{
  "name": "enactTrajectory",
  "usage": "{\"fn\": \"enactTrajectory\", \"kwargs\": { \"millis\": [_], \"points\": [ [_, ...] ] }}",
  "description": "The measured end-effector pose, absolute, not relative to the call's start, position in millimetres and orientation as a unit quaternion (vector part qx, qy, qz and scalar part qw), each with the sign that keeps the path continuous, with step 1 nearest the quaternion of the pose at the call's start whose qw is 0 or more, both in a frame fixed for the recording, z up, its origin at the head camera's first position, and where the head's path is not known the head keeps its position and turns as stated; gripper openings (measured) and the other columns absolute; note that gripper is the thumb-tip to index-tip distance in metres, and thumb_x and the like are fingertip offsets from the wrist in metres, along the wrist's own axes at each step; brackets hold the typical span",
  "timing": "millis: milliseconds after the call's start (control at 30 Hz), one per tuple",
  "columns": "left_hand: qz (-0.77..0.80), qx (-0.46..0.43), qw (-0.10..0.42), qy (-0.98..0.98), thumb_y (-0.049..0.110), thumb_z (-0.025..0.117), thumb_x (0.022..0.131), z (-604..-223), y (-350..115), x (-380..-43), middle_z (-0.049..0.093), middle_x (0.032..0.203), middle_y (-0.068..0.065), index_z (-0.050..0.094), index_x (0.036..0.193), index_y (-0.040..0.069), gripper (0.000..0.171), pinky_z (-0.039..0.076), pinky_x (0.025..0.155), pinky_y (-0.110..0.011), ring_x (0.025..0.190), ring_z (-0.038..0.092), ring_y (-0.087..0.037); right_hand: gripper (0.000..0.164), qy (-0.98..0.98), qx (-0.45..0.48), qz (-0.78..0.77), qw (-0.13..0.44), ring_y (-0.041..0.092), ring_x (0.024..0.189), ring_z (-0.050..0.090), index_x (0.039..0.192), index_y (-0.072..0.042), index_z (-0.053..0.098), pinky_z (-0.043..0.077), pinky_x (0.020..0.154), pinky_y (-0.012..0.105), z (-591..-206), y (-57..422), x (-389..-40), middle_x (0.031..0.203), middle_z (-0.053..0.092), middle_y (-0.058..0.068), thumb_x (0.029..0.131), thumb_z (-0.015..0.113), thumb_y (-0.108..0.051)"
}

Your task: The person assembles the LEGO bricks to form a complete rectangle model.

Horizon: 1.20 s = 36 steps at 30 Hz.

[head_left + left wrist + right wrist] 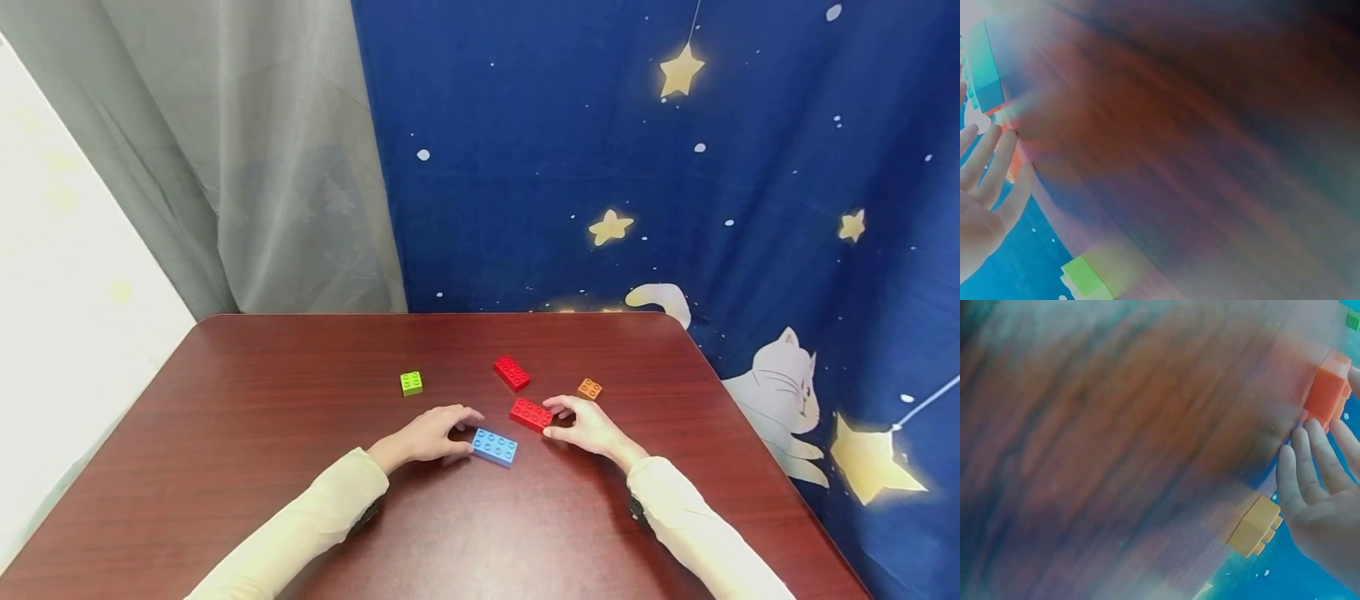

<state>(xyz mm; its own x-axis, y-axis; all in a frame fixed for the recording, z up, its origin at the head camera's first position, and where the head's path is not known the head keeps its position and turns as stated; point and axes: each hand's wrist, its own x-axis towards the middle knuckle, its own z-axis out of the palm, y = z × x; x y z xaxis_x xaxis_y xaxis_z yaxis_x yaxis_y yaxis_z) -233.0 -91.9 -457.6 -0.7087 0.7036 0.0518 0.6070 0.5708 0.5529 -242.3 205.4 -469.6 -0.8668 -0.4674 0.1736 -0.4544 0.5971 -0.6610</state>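
On the table lies a blue brick (494,447), studs up; its side also shows in the left wrist view. My left hand (432,433) is at its left end, thumb at the near corner and fingers spread beyond the far side. A red brick (532,415) lies slightly farther back. My right hand (588,427) is at that brick's right end, thumb and index finger on either side, not visibly pressing it. In the right wrist view the right fingers (1319,456) are fairly straight and spread. Whether either thumb touches its brick is hard to tell.
A second red brick (512,373) lies behind the first. A small orange brick (589,388) sits beyond my right hand, and a small lime green brick (411,383) is at the back left. The brown table (300,367) ends at grey and blue curtains.
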Motion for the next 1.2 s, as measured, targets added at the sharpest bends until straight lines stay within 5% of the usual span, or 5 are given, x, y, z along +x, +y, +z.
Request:
{"fn": "enactTrajectory", "kwargs": {
  "millis": [1200],
  "points": [
    [0.302,0.371,0.051,0.876,0.012,0.07,0.073,-462.4,-92.9,-237.5,0.059,0.082,-0.002,0.058,0.092,0.005,0.024,0.044,0.072,-0.03,0.079,0.056,-0.015,0.034,0.894,-0.249,-0.373,0.02,0.018,0.082,0.056,0.106,-0.005,0.06,0.045,0.07,0.031,-471.7,210.4,-240.2,0.095,0.06,0.004,0.074,0.071,-0.011]
  ]
}}
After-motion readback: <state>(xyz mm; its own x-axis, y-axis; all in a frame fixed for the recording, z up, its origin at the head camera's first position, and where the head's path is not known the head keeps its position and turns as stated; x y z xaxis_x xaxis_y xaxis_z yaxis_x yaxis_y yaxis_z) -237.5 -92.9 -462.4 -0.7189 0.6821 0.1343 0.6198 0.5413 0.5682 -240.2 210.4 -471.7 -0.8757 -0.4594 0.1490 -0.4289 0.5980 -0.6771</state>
